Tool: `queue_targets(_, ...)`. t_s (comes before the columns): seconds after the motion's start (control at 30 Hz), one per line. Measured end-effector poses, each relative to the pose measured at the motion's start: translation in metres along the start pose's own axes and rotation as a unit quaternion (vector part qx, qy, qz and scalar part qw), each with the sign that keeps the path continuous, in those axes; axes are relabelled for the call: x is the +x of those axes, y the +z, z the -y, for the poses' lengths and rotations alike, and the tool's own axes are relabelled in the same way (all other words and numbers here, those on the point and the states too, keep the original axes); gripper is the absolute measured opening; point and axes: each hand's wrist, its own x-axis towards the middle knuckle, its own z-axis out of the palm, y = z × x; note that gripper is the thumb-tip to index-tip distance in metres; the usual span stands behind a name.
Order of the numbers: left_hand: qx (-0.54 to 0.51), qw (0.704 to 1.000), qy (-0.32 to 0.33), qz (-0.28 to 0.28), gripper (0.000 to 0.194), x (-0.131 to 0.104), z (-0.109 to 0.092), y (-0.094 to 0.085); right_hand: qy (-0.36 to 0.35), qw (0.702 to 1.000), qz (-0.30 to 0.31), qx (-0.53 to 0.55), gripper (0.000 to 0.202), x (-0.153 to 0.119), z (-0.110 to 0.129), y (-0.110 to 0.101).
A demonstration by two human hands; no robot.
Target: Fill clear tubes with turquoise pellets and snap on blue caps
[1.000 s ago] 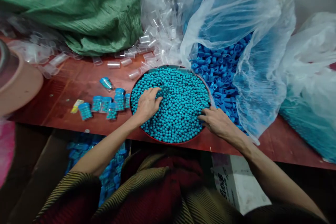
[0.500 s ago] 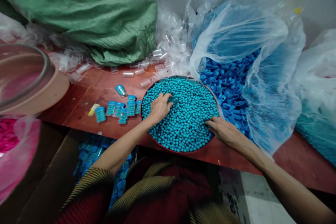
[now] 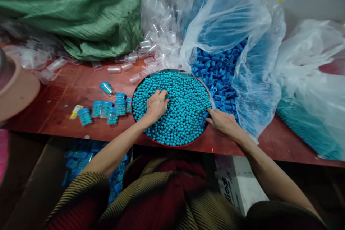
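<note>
A round red-rimmed tray [image 3: 183, 145] full of small turquoise balls [image 3: 180, 107] sits at the table's front edge. My left hand [image 3: 157, 106] is in the balls at the left of the tray, its fingers curled; what they hold, if anything, is hidden. At the tray's right rim, my right hand [image 3: 219, 118] pinches a small blue piece [image 3: 204, 121] like the caps beside it. Left of the tray stand several small clear jars [image 3: 85, 116] with blue lids and turquoise balls inside.
Blue caps [image 3: 215, 75] spill from a clear plastic bag [image 3: 256, 64] behind right. Clear empty tubes [image 3: 161, 46] lie behind the tray, next to a green sack [image 3: 102, 14]. A pink tub [image 3: 21, 90] stands left; a bag of turquoise balls [image 3: 309, 125] lies right.
The view has shifted, so the table and its objects appear further left and slightly higher. My left hand remains in the balls, and my right hand stays by the tray's right rim.
</note>
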Motion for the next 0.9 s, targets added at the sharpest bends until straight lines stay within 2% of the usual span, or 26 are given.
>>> queue_targets(0.1, -0.030, 0.999, 0.005, -0.015, 0.021, -0.002, 0.002, -0.002, -0.003, 0.999, 0.035, 0.016, 0.029, 0.004, 0.002, -0.003)
queue_targets(0.17, -0.057, 0.998, 0.020, -0.025, 0.020, -0.004, 0.005, -0.003, -0.023, 0.999, 0.024, 0.032, 0.027, 0.002, 0.003, -0.004)
queue_targets(0.3, -0.105, 0.991, 0.069, -0.043, 0.017, -0.008, 0.008, -0.004, -0.073, 0.994, -0.058, 0.058, 0.022, 0.003, 0.007, -0.005)
queue_targets(0.47, -0.160, 0.984, 0.073, -0.012, 0.015, -0.008, 0.009, 0.001, -0.149, 0.971, -0.139, 0.126, 0.021, 0.036, 0.027, -0.024)
queue_targets(0.53, -0.197, 0.979, 0.059, 0.010, 0.016, -0.006, 0.010, 0.005, -0.129, 0.970, -0.153, 0.136, 0.024, 0.048, 0.042, -0.033)
queue_targets(0.6, -0.225, 0.973, 0.048, 0.021, 0.015, -0.003, 0.012, 0.007, -0.077, 0.977, -0.160, 0.121, 0.027, 0.051, 0.059, -0.039)
queue_targets(0.7, -0.244, 0.969, 0.033, 0.026, 0.014, 0.000, 0.014, 0.007, -0.030, 0.984, -0.163, 0.072, 0.036, 0.043, 0.076, -0.033)
queue_targets(0.8, -0.238, 0.970, 0.021, 0.040, 0.017, 0.003, 0.014, 0.004, -0.060, 0.977, -0.192, 0.071, 0.035, 0.038, 0.074, -0.019)
queue_targets(0.9, -0.220, 0.973, 0.019, 0.066, 0.018, 0.007, 0.013, 0.000, -0.097, 0.951, -0.244, 0.163, 0.032, 0.045, 0.064, -0.014)
